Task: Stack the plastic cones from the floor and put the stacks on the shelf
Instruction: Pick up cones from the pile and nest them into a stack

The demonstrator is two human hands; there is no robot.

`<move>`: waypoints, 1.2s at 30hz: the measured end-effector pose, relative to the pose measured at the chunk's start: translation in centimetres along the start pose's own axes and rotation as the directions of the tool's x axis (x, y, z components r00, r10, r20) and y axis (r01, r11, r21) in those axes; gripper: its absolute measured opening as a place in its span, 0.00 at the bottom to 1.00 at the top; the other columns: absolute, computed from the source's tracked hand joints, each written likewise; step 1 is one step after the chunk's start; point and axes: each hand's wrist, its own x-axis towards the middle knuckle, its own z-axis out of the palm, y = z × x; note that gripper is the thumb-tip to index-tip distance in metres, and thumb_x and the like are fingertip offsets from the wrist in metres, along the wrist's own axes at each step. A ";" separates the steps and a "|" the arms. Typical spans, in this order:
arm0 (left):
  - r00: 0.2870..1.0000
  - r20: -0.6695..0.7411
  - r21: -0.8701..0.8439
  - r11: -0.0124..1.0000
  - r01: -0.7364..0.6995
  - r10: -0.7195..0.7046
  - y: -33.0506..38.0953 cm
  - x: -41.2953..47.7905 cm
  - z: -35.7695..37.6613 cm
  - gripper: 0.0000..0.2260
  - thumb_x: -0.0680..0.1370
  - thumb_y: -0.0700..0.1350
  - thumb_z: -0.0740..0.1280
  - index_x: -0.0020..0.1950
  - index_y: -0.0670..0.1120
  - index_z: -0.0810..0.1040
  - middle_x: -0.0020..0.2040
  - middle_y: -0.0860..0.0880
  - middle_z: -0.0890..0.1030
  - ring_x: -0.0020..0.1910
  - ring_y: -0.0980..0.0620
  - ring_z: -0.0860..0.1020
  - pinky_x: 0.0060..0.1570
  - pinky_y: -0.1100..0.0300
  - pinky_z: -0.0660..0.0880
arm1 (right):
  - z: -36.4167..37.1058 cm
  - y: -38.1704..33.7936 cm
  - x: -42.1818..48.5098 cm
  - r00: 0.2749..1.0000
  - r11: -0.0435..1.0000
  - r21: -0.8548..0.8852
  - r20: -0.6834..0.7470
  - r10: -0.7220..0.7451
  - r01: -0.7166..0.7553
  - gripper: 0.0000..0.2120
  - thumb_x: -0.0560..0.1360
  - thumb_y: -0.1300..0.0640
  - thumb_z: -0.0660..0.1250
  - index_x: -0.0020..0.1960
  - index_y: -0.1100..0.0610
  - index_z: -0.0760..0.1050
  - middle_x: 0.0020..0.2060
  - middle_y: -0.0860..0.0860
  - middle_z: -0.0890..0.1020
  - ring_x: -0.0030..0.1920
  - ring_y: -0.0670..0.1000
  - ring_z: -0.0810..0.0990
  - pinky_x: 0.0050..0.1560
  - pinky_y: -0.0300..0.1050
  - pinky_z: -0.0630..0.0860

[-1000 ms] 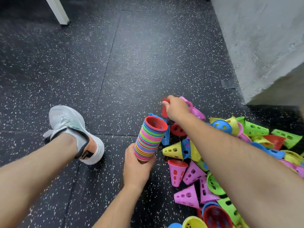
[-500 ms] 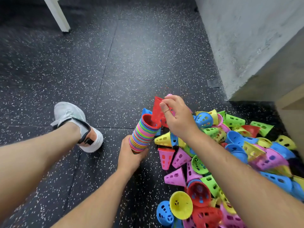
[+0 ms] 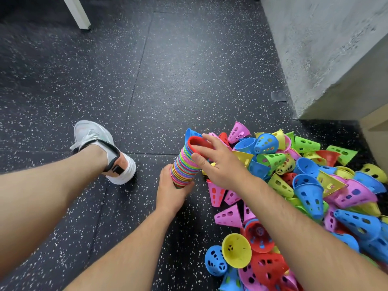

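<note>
Multicoloured nested plastic cone stack (image 3: 184, 164), centre: left hand (image 3: 172, 192) grips base, right hand (image 3: 222, 166) presses rim, fingers straight; open black speckled floor (image 3: 189, 66) upper left.

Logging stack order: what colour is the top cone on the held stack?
The top cone of the stack is red; head view.

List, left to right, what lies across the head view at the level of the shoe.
The white shoe → left hand gripping the bottom of the stack of cones → right hand on the stack's top → pile of loose cones.
</note>
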 end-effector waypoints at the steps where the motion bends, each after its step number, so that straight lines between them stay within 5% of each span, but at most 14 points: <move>1: 1.000 -0.002 -0.006 1.000 -0.004 0.004 0.0 0.0 0.1 0.28 0.65 0.52 0.80 0.61 0.57 0.72 0.56 0.53 0.79 0.52 0.55 0.81 0.53 0.51 0.79 | -0.1 0.0 0.1 1.000 1.000 -0.008 -0.008 0.005 -0.005 0.30 0.74 0.26 0.54 0.71 0.39 0.72 0.76 0.44 0.63 0.75 0.38 0.59 0.76 0.46 0.60; 4: 1.000 -0.020 -0.025 1.000 -0.013 0.012 -0.2 0.1 0.1 0.28 0.67 0.46 0.82 0.62 0.57 0.72 0.57 0.53 0.78 0.52 0.57 0.80 0.53 0.53 0.77 | -1.1 -0.1 0.2 0.993 1.000 -0.017 -0.115 0.012 -0.014 0.31 0.75 0.31 0.62 0.74 0.43 0.68 0.75 0.47 0.64 0.77 0.44 0.59 0.76 0.46 0.60; 7: 0.999 -0.031 -0.034 0.999 -0.019 0.018 -0.2 0.2 0.1 0.28 0.67 0.46 0.82 0.61 0.56 0.72 0.56 0.54 0.78 0.53 0.57 0.80 0.53 0.54 0.77 | -2.6 -0.3 0.7 0.967 0.999 -0.027 -0.251 -0.038 0.032 0.28 0.73 0.51 0.73 0.71 0.53 0.71 0.71 0.52 0.70 0.72 0.48 0.68 0.73 0.38 0.62; 12: 0.999 -0.017 -0.028 0.999 -0.033 0.033 -0.2 0.2 0.0 0.28 0.69 0.45 0.82 0.61 0.58 0.71 0.56 0.54 0.77 0.53 0.57 0.80 0.54 0.54 0.77 | -4.8 -1.6 1.5 0.934 0.982 0.178 -0.357 0.010 0.057 0.23 0.72 0.71 0.64 0.64 0.56 0.76 0.61 0.51 0.76 0.58 0.46 0.80 0.62 0.38 0.76; 23: 0.999 -0.008 -0.011 0.999 -0.035 0.035 -0.7 0.1 -0.1 0.29 0.66 0.50 0.80 0.62 0.59 0.72 0.58 0.52 0.79 0.55 0.55 0.80 0.57 0.50 0.78 | -4.7 -3.6 3.0 0.915 0.789 0.607 -0.262 0.308 -0.092 0.10 0.77 0.67 0.68 0.50 0.54 0.83 0.42 0.48 0.86 0.42 0.45 0.85 0.44 0.42 0.82; 25: 0.999 -0.007 -0.008 0.999 -0.031 0.031 -0.6 0.1 -0.2 0.28 0.67 0.48 0.81 0.63 0.58 0.72 0.58 0.52 0.78 0.55 0.55 0.80 0.57 0.51 0.78 | -4.3 -3.1 3.4 0.910 0.829 0.539 -0.250 0.330 -0.153 0.10 0.77 0.65 0.69 0.50 0.52 0.84 0.40 0.44 0.85 0.39 0.39 0.82 0.42 0.36 0.78; 28: 1.000 0.002 -0.003 1.000 -0.026 0.026 -0.6 0.1 -0.2 0.28 0.68 0.47 0.81 0.63 0.55 0.73 0.58 0.52 0.78 0.55 0.55 0.80 0.57 0.51 0.78 | -3.4 -2.7 3.8 0.933 0.893 0.389 -0.178 0.312 -0.224 0.07 0.78 0.57 0.69 0.51 0.47 0.84 0.42 0.41 0.85 0.44 0.39 0.82 0.50 0.40 0.78; 32: 1.000 0.005 0.003 1.000 -0.024 0.024 -0.3 0.0 -0.1 0.29 0.65 0.53 0.79 0.63 0.55 0.73 0.57 0.52 0.79 0.54 0.54 0.80 0.56 0.49 0.79 | -2.2 -3.1 2.8 0.966 0.947 0.190 0.037 0.257 -0.259 0.19 0.77 0.41 0.67 0.65 0.46 0.79 0.62 0.39 0.80 0.62 0.38 0.75 0.67 0.38 0.69; 36: 1.000 0.001 -0.002 1.000 -0.014 0.014 -0.2 -0.1 -0.1 0.29 0.65 0.52 0.79 0.62 0.56 0.73 0.57 0.53 0.79 0.54 0.55 0.80 0.55 0.51 0.79 | -0.9 -3.2 1.9 0.990 0.982 0.138 0.075 0.118 -0.128 0.20 0.80 0.46 0.66 0.70 0.52 0.75 0.68 0.45 0.76 0.66 0.35 0.69 0.66 0.23 0.59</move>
